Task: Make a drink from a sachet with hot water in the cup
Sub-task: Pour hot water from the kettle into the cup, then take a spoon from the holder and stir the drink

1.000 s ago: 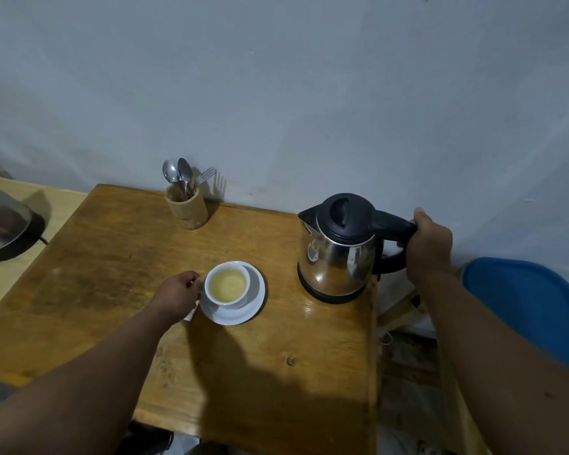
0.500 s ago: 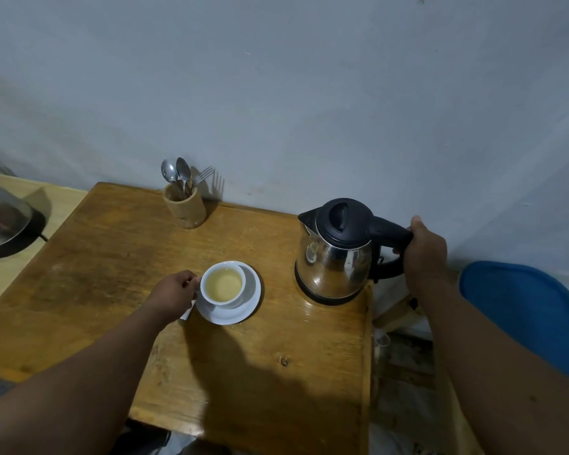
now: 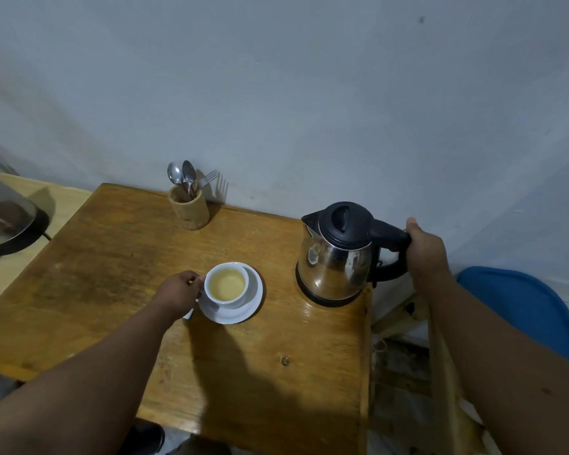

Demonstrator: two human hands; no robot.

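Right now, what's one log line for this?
left hand: on cup | right hand: grips kettle handle | kettle: upright on table | cup: on saucer, pale drink inside

Both bare forearms are reaching forward from the person's body. The left hand (image 3: 178,292), out toward eleven o'clock, is curling into a loose fist with its fingers pinching closed on something at its right side. The right hand (image 3: 426,249), toward one o'clock, is wrapping closed around a grip, thumb lying on top, wrist straight.
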